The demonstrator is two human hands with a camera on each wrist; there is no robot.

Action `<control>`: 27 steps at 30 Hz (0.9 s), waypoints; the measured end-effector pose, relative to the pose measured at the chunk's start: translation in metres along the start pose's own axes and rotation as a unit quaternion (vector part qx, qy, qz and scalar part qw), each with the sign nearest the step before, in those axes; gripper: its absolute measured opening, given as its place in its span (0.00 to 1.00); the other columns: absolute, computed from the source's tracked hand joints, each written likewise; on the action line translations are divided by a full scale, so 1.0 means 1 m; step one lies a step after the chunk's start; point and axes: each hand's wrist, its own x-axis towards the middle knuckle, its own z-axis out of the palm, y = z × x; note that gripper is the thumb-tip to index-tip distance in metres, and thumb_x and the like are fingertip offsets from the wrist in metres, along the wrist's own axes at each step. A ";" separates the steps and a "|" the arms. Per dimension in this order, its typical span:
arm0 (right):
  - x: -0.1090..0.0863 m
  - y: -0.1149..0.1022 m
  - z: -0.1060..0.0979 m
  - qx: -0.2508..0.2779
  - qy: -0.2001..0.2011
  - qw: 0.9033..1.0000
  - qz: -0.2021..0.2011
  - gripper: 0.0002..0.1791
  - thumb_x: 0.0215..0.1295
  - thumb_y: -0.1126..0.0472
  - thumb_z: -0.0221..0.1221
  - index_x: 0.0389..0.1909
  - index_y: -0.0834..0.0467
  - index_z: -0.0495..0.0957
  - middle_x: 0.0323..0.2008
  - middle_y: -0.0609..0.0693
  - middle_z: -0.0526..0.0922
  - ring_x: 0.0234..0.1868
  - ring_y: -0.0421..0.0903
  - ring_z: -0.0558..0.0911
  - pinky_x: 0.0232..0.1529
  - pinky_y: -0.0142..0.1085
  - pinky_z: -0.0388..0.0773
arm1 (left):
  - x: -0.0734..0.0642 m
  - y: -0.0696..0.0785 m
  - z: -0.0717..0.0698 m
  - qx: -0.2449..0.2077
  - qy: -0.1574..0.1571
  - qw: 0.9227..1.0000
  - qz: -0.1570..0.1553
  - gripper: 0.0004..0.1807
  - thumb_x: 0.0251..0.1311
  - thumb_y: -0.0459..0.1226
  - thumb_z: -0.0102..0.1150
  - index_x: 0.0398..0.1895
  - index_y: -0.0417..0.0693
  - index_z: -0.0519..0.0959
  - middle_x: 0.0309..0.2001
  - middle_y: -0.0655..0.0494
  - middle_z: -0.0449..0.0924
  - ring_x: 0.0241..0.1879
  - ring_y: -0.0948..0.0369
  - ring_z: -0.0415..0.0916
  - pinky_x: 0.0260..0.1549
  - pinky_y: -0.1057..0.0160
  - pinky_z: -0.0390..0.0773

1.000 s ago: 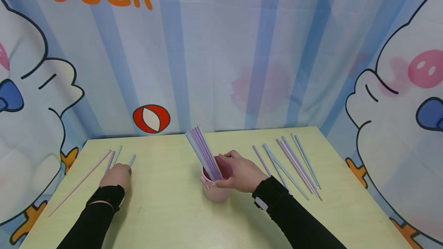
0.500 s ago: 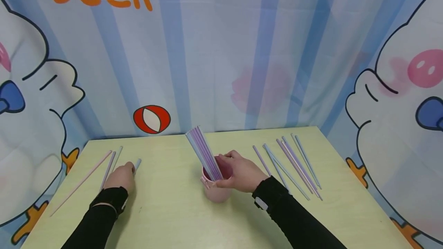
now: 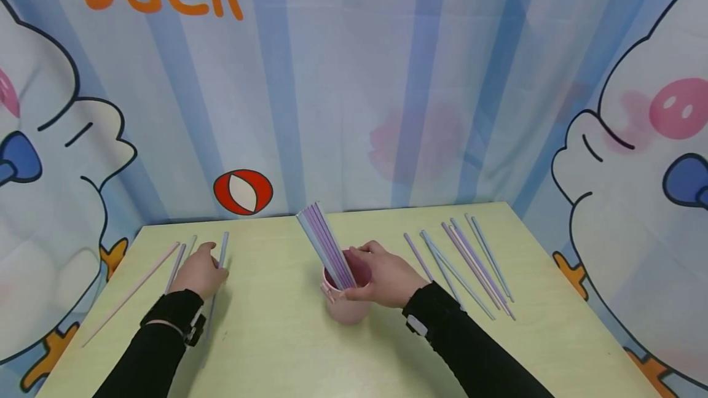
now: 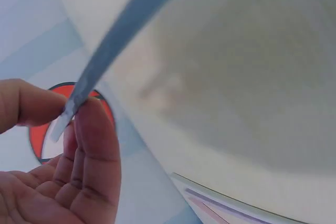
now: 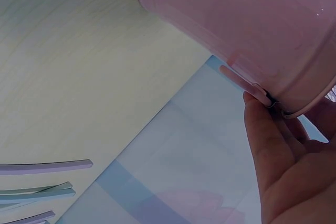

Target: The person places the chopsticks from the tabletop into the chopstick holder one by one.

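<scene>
My left hand (image 3: pixel 196 274) pinches a light blue straw (image 3: pixel 224 247) between thumb and fingertips. In the left wrist view, the pinched end of that blue straw (image 4: pixel 86 85) sticks out just past the fingers. At the middle of the table, my right hand (image 3: pixel 387 276) grips the rim of a small pink bucket (image 3: pixel 347 312). A bundle of purple and blue straws (image 3: pixel 327 247) leans to the left inside it. Up close, the right fingertips (image 5: pixel 257 114) touch the pink bucket beside a small fitting at its rim.
Left of the left hand lie a pink straw (image 3: pixel 129 293), a purple straw (image 3: pixel 176 268) and a pale green straw (image 3: pixel 192 243). Several blue, purple and pink straws (image 3: pixel 478 266) are spread on the table's right side. A printed curtain (image 3: pixel 354 78) hangs behind the table (image 3: pixel 276 349).
My left hand has moved right and lifted the blue straw, which now stands out along its right side. The right hand, the bucket and its straws have stayed in place.
</scene>
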 end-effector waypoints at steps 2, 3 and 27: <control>0.000 -0.001 0.000 -0.002 0.000 1.000 0.000 0.45 0.51 0.36 0.68 0.69 0.52 0.68 0.60 0.53 0.69 0.53 0.49 0.78 0.56 0.43 0.74 | -0.001 0.007 -0.005 -0.016 0.006 1.000 0.009 0.31 0.60 0.32 0.56 0.62 0.23 0.60 0.35 0.42 0.74 0.29 0.51 0.71 0.27 0.57 0.73; 0.000 -0.001 -0.001 -0.002 0.000 1.000 0.000 0.45 0.51 0.37 0.68 0.69 0.52 0.68 0.60 0.53 0.69 0.52 0.49 0.78 0.55 0.43 0.74 | -0.001 0.010 -0.008 -0.021 0.011 1.000 0.015 0.29 0.60 0.32 0.56 0.61 0.23 0.62 0.35 0.42 0.73 0.30 0.51 0.71 0.27 0.57 0.73; 0.001 0.002 0.003 -0.008 0.005 1.000 -0.004 0.46 0.52 0.37 0.68 0.69 0.52 0.67 0.59 0.53 0.70 0.53 0.49 0.78 0.56 0.43 0.74 | -0.017 0.117 -0.038 -0.297 0.131 0.942 0.091 0.23 0.69 0.38 0.52 0.61 0.38 0.60 0.45 0.41 0.70 0.36 0.51 0.80 0.35 0.65 0.82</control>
